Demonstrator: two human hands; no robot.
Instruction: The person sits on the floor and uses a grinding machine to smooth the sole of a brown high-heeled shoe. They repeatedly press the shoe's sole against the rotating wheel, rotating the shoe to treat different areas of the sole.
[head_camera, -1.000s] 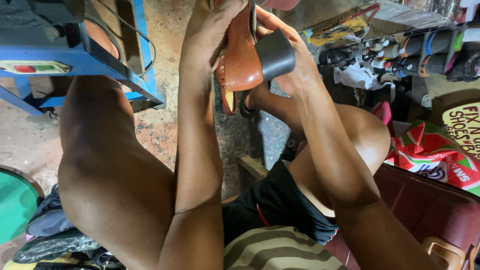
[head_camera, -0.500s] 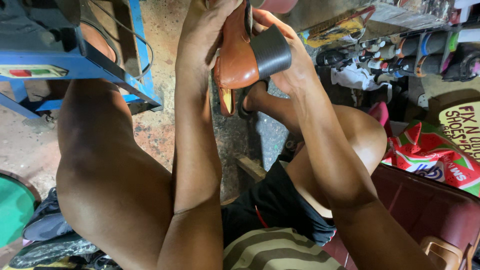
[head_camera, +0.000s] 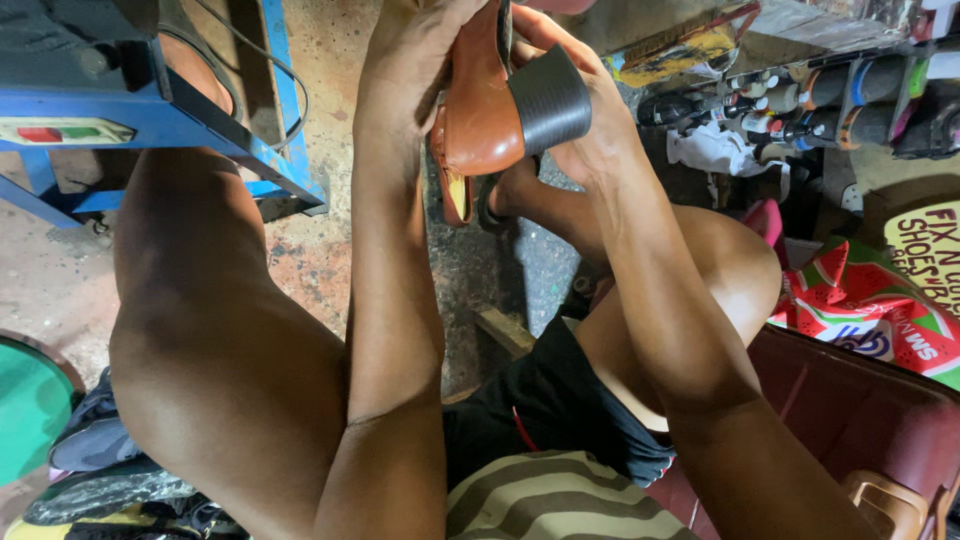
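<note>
Head camera looks down along two bare arms toward the top edge of the picture, where both hands meet on one shoe. The left hand (head_camera: 415, 60) is closed around the brown leather shoe (head_camera: 480, 110), with its fingers wrapped over the upper side. The right hand (head_camera: 590, 130) is also closed, and it grips the same shoe from the other side, with the palm under the dark block heel (head_camera: 548, 100), which has fine horizontal lines on it. The shoe is held up in the air, above the knees of the person and well above the floor, and its toe part points down, where a little of yellow lining shows. The person sits with bare legs, black shorts and a striped shirt. At the left stands a blue metal machine frame (head_camera: 150, 115) with a small panel of a red and a green button. The concrete floor (head_camera: 330, 230) under it is stained. At the upper right lies a row of bottles and tubes (head_camera: 800, 100), near a white cloth. At the right edge lies a cloth with watermelon pattern (head_camera: 860, 300), just beside a dark red seat (head_camera: 850, 410). A green round thing (head_camera: 25, 410) shows at the left edge.
</note>
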